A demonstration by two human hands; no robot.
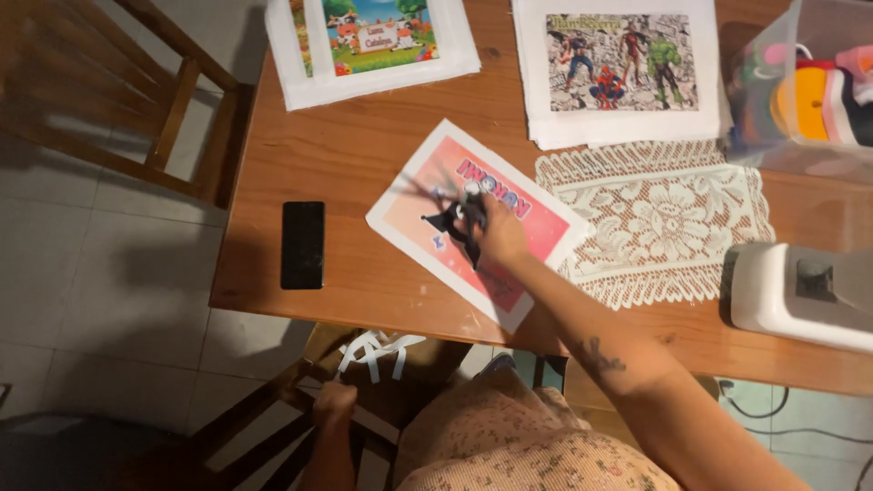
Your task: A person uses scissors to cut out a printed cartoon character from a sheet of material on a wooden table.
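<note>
Hands working apart. Right hand (498, 235) pressed onto dark cut-out figure (457, 221), fingers closed around it, on pink printed sheet (473, 223) lying mid-worktop (364, 164). Left hand (335, 400) lowered below worktop edge, closed on white paper strips (377, 350) near chair. Cut-out judged light, thin, floppy, easily torn; best pinched at its body, not at thin limbs. Black phone (302, 244) lies left of sheet, lace doily (664, 218) just right. Two more printed sheets farther back.
</note>
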